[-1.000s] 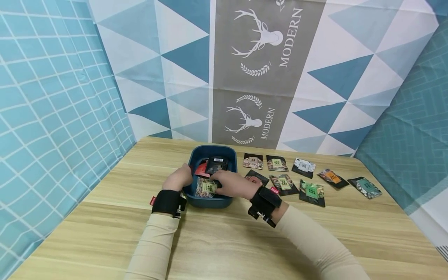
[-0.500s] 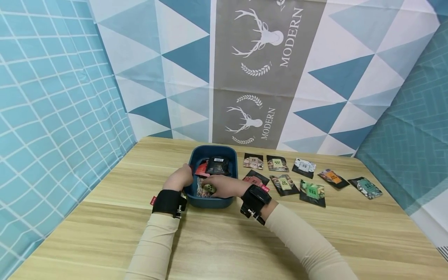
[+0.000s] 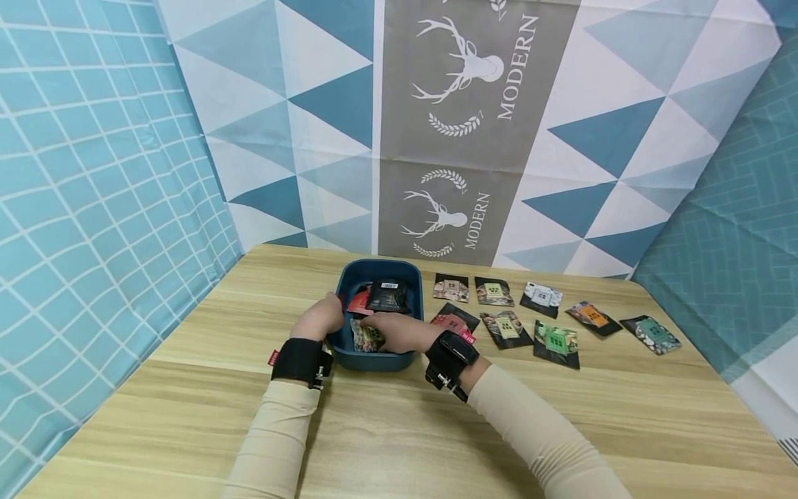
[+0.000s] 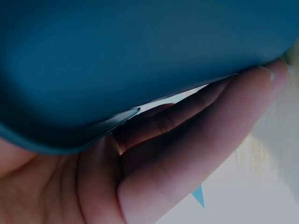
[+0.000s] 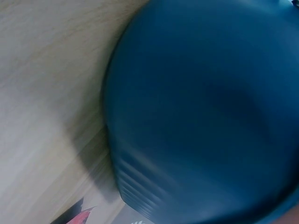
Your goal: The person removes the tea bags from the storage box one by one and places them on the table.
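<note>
A dark blue plastic bin (image 3: 374, 362) stands on the wooden table. My left hand (image 3: 319, 315) grips its left side; in the left wrist view the fingers (image 4: 187, 154) lie along the bin's outer wall (image 4: 140, 56). Reaching over the right rim, my right hand (image 3: 402, 331) pinches a small food packet (image 3: 366, 337) with a yellow-green label, tilted inside the near end. Behind it in the bin lie a red packet (image 3: 359, 302) and a black packet (image 3: 388, 296) showing a barcode. The right wrist view shows mostly the bin's outer wall (image 5: 196, 112); the right fingertips are hidden there.
Right of the bin, several flat packets lie in two loose rows, among them a red-labelled one (image 3: 454, 319), a green-labelled one (image 3: 557, 342) and an orange-labelled one (image 3: 594, 317). A patterned cloth wall (image 3: 337, 138) rises behind the table.
My right hand has moved left and deeper over the bin. The packet under its fingers has turned from lying flat to tilted. My left hand has stayed in place.
</note>
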A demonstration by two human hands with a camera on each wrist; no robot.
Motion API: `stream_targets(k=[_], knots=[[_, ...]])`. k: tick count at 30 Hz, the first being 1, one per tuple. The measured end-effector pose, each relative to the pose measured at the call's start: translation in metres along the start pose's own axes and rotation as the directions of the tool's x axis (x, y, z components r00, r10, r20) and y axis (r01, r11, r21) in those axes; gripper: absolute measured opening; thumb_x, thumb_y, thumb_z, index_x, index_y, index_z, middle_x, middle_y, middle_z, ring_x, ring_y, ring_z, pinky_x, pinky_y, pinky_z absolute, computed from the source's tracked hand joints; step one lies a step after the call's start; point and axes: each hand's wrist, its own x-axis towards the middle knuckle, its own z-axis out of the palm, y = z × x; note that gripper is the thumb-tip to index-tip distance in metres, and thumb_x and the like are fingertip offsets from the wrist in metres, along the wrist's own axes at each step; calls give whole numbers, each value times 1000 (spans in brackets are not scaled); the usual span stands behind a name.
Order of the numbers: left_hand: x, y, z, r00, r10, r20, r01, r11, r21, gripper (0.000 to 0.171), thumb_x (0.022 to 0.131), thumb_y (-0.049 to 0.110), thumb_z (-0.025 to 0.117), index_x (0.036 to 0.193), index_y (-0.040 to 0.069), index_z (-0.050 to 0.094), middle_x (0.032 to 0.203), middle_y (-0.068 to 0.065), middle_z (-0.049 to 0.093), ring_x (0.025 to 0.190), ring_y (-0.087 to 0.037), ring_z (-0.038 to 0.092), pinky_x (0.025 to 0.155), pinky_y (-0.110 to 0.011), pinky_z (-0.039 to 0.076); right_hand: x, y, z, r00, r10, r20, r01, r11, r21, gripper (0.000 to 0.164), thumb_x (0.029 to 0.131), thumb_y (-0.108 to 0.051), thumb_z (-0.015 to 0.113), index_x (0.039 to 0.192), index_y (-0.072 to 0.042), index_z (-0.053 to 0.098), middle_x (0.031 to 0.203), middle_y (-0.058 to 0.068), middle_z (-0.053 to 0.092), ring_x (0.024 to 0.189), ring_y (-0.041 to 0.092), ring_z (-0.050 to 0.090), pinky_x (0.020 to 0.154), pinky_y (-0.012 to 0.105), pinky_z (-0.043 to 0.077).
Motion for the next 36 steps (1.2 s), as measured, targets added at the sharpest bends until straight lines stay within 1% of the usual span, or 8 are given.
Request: stream_targets(k=[6,9,13,16,19,23,27,36], knots=[[0,-1,0,1000,-4,8,4,1000,-5,59,97,6,38,143,-16,8,113,-29,58,71,-22,56,62,-29,42,0,1,-1,1000,15,25,-15,1000,25,57,90,-10,60,143,-13,38,145,5,43,131,18,43,103,30,39],[0,-1,0,1000,-9,11,9,1000,-8,58,98,6,37,144,-16,8,118,-30,56,73,-22,56,63,-29,42,-1,2,-2,999,24,23,-25,999,48,56,93,-7,55,145,-15,35,143,5,44,117,16,53,87,26,44],[0,-1,0,1000,-9,7,9,1000,-11,58,97,6,37,143,-16,9,124,-31,52,78,-24,57,67,-30,44,-2,4,-2,999,22,-24,-20,999,46,52,94,-6,47,144,-17,37,138,4,50,95,12,55,71,26,38],[0,-1,0,1000,-7,7,7,1000,-6,58,97,6,37,143,-16,8,129,-32,49,83,-25,58,70,-32,45,-3,5,-1,997,8,-71,-6,1000,29,48,96,-6,43,143,-16,40,135,4,53,96,12,56,73,26,40],[0,-1,0,1000,-11,4,11,1000,-6,59,97,6,37,143,-16,8,132,-32,47,86,-26,58,72,-33,45,-5,6,0,993,0,-119,1,1000,12,44,96,-6,43,139,-16,46,134,2,55,109,13,57,84,27,45],[0,-1,0,1000,-19,2,19,1000,-9,60,97,6,38,143,-16,8,120,-29,55,78,-24,57,67,-30,44,-9,5,0,987,-5,-162,4,1000,-7,39,96,-6,45,133,-18,52,131,1,57,114,15,57,92,29,46],[-1,0,0,1000,-26,2,26,1000,-15,60,96,6,39,143,-16,8,107,-26,60,71,-22,56,62,-28,42,-14,4,0,979,-26,-203,19,999,-36,38,96,-7,45,132,-17,53,128,2,59,108,15,60,87,28,47],[-1,1,0,1000,-18,1,18,1000,-10,61,96,6,40,143,-17,9,116,-29,56,74,-23,56,64,-29,42,-25,4,0,958,-35,-283,21,998,-52,36,96,-6,45,129,-16,56,127,1,60,112,15,59,94,31,46]])
